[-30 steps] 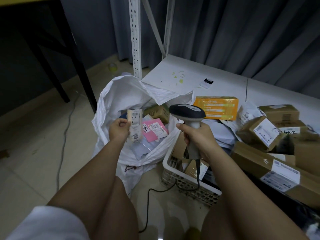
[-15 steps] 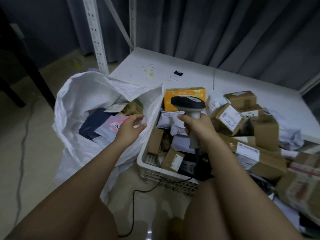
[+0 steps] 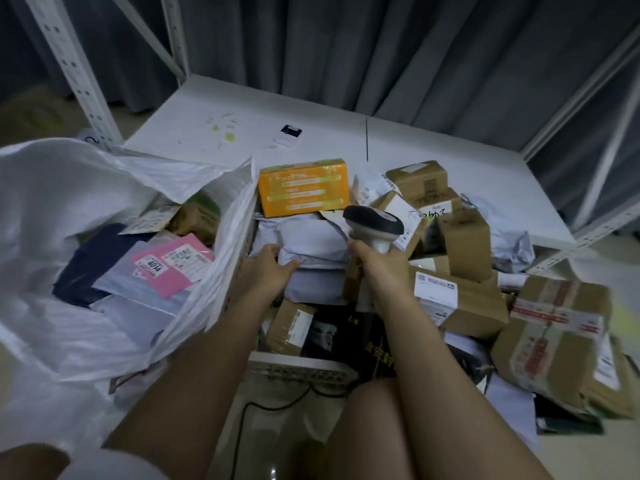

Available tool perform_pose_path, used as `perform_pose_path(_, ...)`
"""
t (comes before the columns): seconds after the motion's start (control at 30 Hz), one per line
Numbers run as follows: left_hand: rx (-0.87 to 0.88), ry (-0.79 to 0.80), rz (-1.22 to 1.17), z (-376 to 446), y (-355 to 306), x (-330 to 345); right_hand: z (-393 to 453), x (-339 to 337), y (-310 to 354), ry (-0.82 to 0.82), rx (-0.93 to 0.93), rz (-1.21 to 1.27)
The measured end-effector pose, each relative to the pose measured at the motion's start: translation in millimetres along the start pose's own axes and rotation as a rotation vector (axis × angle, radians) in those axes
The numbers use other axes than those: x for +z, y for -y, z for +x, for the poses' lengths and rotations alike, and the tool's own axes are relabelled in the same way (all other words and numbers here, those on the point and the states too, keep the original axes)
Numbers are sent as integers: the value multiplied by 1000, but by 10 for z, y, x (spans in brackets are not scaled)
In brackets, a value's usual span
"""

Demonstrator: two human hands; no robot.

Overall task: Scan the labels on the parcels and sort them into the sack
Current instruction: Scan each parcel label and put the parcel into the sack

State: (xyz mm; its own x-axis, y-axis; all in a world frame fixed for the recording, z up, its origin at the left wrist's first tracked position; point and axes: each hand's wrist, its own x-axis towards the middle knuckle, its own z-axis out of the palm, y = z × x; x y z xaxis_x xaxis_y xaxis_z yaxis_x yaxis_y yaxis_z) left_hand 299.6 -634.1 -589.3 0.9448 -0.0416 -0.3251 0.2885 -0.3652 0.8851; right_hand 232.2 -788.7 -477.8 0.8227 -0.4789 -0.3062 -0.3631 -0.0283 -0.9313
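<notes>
A white woven sack point(image 3: 69, 188) stands open at the left, holding a pink parcel point(image 3: 173, 265), a dark blue one point(image 3: 90, 261) and several others. My right hand point(image 3: 377, 268) grips a handheld barcode scanner point(image 3: 374, 223) above a white plastic basket point(image 3: 298, 367) full of parcels. My left hand point(image 3: 266, 268) rests on a grey plastic mailer bag point(image 3: 311, 244) in the basket, fingers curling over its edge. An orange box point(image 3: 304, 187) lies behind the mailer.
Cardboard boxes point(image 3: 460, 299) with white labels are piled to the right, spilling from a low white shelf point(image 3: 311, 112). White metal rack posts point(image 3: 76, 71) rise at the back left. The scanner cable point(image 3: 263, 407) trails on the floor between my knees.
My left hand let the small parcel go into the sack, then moved right onto the grey mailer in the basket. The view swung right. The scanner hand stayed over the basket.
</notes>
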Motion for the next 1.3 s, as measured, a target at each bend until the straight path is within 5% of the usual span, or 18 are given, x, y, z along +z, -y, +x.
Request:
perform_pose_path(0.37, 43, -213, 33, 281, 204, 225, 268, 194, -159, -6, 117, 109)
perform_pose_path(0.73, 348, -317, -145, -264, -611, -798, 72, 587, -111, 120, -9, -8)
perform_pose_path(1.0, 195, -492, -116, -900, -572, -1542, -441, 1065, 35, 334, -349, -129)
perform_pose_path(1.2, 65, -555, -192, -1158, -182, -1667, -651, 1383, -32, 551, -416, -362)
perform_pose_path(1.3, 45, -528, -292, -1224, -50, -1687, -690, 1466, -43, 508, -422, -400)
